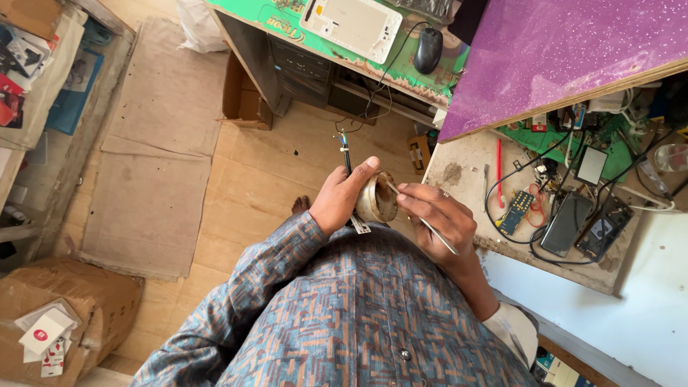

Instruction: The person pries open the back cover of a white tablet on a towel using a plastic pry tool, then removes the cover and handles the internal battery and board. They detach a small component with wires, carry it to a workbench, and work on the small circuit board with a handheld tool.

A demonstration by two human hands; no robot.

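Above tan floor, left hand [342, 198] grips a small tin [377, 197]; right hand [436, 218] pinches tweezers [428, 225] into it.

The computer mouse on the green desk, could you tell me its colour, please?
Black mouse, clearest in the head view.

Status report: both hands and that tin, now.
Left hand gripping small round tin, open side toward right hand. Right hand holding thin metal tool, tip in tin. Nothing between the hands; cluttered bench to the right.
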